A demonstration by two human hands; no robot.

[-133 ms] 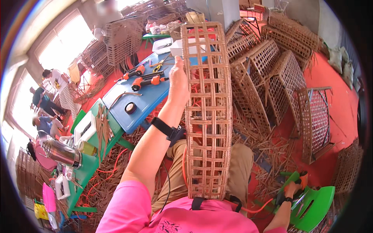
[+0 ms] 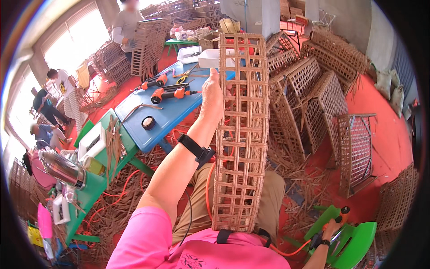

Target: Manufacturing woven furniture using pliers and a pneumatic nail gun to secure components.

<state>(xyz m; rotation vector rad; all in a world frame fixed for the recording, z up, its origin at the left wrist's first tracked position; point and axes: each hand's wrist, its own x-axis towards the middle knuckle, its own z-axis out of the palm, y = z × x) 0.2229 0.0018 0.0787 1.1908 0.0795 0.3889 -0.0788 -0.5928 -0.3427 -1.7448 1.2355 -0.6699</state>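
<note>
A tall woven rattan basket frame (image 2: 242,134) stands upright in front of me, its lower end against my lap. My left hand (image 2: 212,92) grips its left edge near the top, thumb pointing up and fingers partly hidden behind the weave. Low on the right, my right hand (image 2: 330,229) is closed round an orange-and-black power tool (image 2: 343,215) over a green plastic chair (image 2: 358,244). An orange hose (image 2: 295,253) runs towards that hand. Metal tools lie on the chair beside it.
A blue table (image 2: 150,127) at left bears more orange power tools (image 2: 172,94), a tape roll (image 2: 148,123) and a white tray (image 2: 209,58). A steel flask (image 2: 62,168) stands on a green table. Woven frames (image 2: 313,98) lean at right; cane scraps litter the floor. Several people are at far left.
The view has shifted slightly. The basket frame's top has tilted a little to the right with my left hand on it. My right hand keeps its grip, and the power tool's end shows more clearly.
</note>
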